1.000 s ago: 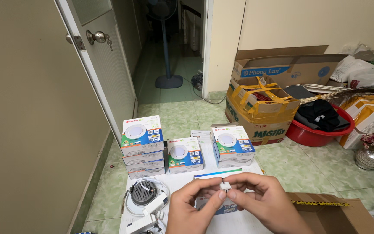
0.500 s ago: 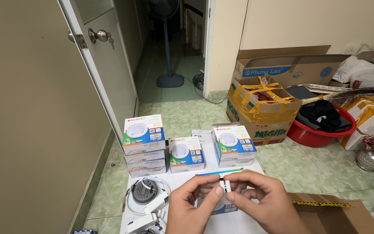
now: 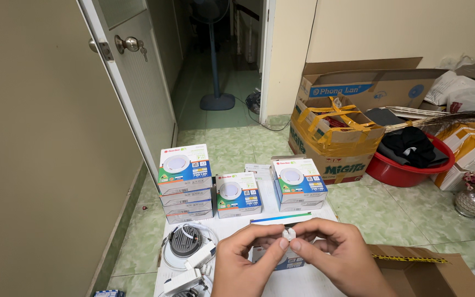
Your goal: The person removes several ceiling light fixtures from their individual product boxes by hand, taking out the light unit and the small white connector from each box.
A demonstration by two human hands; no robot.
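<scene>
Both my hands meet low in the middle of the view, over a white surface. My left hand and my right hand pinch a small white plastic connector between thumbs and fingertips. Under the hands lies a flat boxed lamp, mostly hidden. To the left sits an unpacked round downlight with a dark ribbed back, a white wire and a white driver block.
Stacks of white, blue and green lamp boxes stand behind the hands. An open cardboard box lies at the right. Taped cartons, a red basin of dark clothes, an open door and a standing fan lie beyond.
My fingers have turned the small white connector between them. The view has shifted slightly right and down; the boxes have not moved.
</scene>
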